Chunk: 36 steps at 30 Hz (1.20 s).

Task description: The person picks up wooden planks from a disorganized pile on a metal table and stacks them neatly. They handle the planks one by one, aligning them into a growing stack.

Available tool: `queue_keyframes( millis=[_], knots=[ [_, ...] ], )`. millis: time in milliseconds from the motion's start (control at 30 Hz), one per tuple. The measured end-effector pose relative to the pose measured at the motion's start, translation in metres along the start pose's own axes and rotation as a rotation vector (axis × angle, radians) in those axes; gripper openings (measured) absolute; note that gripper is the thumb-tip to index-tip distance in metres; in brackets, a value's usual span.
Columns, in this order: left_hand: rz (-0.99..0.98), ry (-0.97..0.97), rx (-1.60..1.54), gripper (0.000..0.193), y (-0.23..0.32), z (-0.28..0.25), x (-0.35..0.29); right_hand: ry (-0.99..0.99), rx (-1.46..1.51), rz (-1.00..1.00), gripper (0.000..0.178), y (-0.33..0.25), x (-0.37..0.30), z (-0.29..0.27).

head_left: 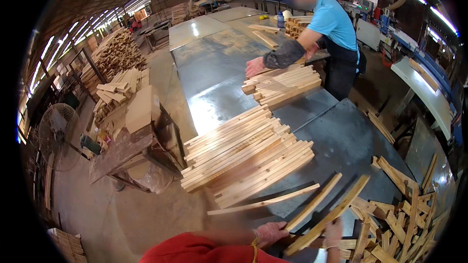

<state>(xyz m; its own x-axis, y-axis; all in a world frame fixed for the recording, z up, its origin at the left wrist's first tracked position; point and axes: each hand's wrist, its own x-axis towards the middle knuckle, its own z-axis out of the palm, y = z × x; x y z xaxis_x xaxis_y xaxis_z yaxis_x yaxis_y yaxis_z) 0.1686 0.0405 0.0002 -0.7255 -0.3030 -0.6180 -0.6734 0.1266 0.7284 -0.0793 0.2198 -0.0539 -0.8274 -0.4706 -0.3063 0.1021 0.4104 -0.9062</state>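
Observation:
My left hand (271, 234), gloved, is closed round the lower end of a wooden strip (316, 200). A second, thicker wooden strip (331, 213) slants beside it, gripped near its lower part by my right hand (333, 234), which looks somewhat blurred. Both strips tilt up and away to the right, apart from each other. A single loose strip (263, 199) lies on the dark metal table (336, 139) just beyond my left hand. Past it, a wide row of light wooden strips (239, 148) is laid side by side.
Across the table a co-worker in a blue shirt (336, 19) leans over another batch of strips (287, 84). A heap of jumbled wood offcuts (399, 219) lies at my right. To the left stand a cardboard box (141, 109) on a workbench and a large fan (57, 136).

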Motion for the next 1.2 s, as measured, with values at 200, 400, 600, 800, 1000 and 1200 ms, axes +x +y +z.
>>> queue_keyframes(
  millis=[200,400,600,800,1000,1200],
  knots=[
    [0.441,-0.131,0.635,0.047,-0.039,-0.014,-0.022,0.077,-0.322,0.037,0.088,-0.036,-0.077,0.109],
    [0.712,0.187,1.332,0.039,-0.119,-0.116,-0.008,-0.081,-0.162,0.042,0.081,-0.003,-0.058,0.127],
    [0.693,0.510,1.096,0.056,-0.058,-0.148,-0.055,-0.300,-0.321,0.183,0.072,-0.125,-0.096,0.187],
    [0.330,0.437,1.137,0.026,-0.075,-0.115,-0.022,-0.589,-0.347,-0.053,0.081,-0.133,-0.080,0.173],
    [0.277,0.621,1.220,0.077,-0.134,-0.086,-0.052,0.061,-0.426,-0.249,0.052,-0.073,-0.137,-0.004],
    [0.362,0.556,1.210,0.077,-0.043,-0.075,-0.020,0.530,-1.071,-0.219,0.075,0.015,-0.118,-0.208]
  ],
)
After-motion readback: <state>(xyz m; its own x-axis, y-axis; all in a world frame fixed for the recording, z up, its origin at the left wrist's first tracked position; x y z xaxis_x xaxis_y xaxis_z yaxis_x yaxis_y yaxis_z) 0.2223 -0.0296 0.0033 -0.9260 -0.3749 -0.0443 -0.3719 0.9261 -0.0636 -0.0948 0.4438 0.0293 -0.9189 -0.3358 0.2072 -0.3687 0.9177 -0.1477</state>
